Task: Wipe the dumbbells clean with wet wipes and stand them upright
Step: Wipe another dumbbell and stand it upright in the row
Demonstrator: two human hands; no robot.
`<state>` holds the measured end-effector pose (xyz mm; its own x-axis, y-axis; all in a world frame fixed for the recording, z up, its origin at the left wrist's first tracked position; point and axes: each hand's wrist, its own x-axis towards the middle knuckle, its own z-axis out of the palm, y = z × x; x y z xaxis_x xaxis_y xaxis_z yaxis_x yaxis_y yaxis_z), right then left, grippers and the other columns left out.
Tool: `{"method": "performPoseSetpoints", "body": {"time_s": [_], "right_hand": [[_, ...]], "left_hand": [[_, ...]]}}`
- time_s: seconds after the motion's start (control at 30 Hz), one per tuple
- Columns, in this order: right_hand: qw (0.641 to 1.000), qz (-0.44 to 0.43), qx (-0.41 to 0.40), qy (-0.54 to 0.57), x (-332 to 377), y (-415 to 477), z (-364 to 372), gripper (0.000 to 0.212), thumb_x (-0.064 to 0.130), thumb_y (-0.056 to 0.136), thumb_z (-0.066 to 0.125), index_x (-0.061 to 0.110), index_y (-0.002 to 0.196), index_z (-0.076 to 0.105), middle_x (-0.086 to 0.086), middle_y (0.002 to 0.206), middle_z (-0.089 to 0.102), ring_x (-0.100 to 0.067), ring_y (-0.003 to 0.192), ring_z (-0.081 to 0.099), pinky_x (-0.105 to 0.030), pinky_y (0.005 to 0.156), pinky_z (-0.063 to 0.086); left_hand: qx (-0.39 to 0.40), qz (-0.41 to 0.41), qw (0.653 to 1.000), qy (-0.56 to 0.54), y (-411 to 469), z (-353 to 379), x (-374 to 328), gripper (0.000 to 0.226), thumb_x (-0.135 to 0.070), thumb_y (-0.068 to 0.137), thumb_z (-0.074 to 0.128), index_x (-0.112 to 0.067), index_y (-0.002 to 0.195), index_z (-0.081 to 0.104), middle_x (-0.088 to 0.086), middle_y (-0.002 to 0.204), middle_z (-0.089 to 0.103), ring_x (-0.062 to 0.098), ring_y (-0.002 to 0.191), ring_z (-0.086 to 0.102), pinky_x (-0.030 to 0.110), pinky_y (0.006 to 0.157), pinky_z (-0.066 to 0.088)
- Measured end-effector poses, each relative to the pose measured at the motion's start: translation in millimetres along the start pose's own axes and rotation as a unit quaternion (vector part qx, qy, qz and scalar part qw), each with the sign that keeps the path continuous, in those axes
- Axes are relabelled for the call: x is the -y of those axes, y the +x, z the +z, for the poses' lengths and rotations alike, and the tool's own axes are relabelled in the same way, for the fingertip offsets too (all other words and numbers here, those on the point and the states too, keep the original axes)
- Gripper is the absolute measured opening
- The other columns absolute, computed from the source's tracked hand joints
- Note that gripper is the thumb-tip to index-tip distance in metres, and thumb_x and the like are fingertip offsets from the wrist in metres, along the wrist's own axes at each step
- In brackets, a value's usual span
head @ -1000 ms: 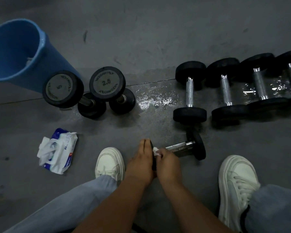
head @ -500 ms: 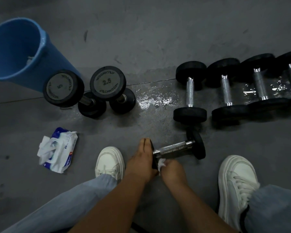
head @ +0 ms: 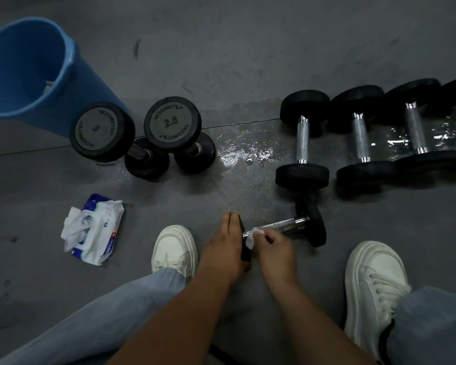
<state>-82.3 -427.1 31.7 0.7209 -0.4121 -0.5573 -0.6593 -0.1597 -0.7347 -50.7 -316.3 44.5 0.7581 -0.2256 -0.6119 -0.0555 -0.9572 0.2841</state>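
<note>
Lying on its side on the grey floor (head: 248, 61) between the person's two white sneakers, the small dumbbell (head: 290, 224) is the one getting cleaned right now. Its chrome handle runs left to right, with one black head out at the right end and the other mostly hidden behind the hands. The left hand (head: 225, 243) is clamped flat around that near head, fingers pointing away from the camera. The right hand (head: 273, 245) is pinched shut on a crumpled white wet wipe (head: 253, 234), pressed against the handle right next to the near head.

Just past it there's a row of dumbbells lying down (head: 302, 139), heads black, handles shiny, running off to the right edge. The floor around them and to their left looks wet and glossy. Further left, two dumbbells stand upright (head: 172, 123) side by side, one marked 2.5 on top and the other seems to say 5, though it's blurry. Behind those sits a blue bucket (head: 34, 75), tipped toward the camera in this wide view. A pack of wet wipes (head: 94, 229) lies open on the floor near the left sneaker (head: 174, 247), a sheet sticking out. The right sneaker (head: 373, 285) is well apart on the other side.
</note>
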Motion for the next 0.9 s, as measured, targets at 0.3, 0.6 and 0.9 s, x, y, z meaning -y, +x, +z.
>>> {"method": "performPoseSetpoints", "body": {"time_s": [0.3,0.6,0.9], "right_hand": [[0.981,-0.111,0.056,-0.145,33.3,15.4,3.9,0.020,0.019,0.090,0.056,0.020,0.101,0.073,0.000,0.104,0.068,-0.016,0.095,0.062,-0.021,0.079,0.042],[0.982,0.043,0.050,-0.176,16.1,6.0,2.9,0.016,0.027,0.088,0.058,0.014,0.083,0.067,-0.006,0.089,0.071,-0.024,0.090,0.067,-0.026,0.071,0.047],[0.962,0.209,0.173,0.018,-0.2,4.5,-1.8,0.015,0.007,0.092,0.055,0.003,0.097,0.068,-0.011,0.082,0.067,-0.022,0.077,0.063,-0.021,0.062,0.046]], "left_hand": [[-0.014,0.019,0.999,-0.027,-2.4,0.7,0.5,0.111,-0.039,0.075,0.078,-0.019,0.155,0.003,0.000,0.163,-0.002,0.034,0.121,0.055,0.039,0.089,0.047],[-0.013,0.007,1.000,-0.021,-2.2,1.6,-0.5,0.114,-0.042,0.073,0.079,-0.018,0.153,0.002,0.001,0.162,0.001,0.033,0.117,0.056,0.039,0.088,0.049],[0.002,0.002,1.000,-0.010,-3.5,-4.1,-1.5,0.117,-0.034,0.073,0.080,-0.017,0.155,-0.001,0.000,0.163,-0.006,0.033,0.129,0.048,0.038,0.098,0.045]]}}
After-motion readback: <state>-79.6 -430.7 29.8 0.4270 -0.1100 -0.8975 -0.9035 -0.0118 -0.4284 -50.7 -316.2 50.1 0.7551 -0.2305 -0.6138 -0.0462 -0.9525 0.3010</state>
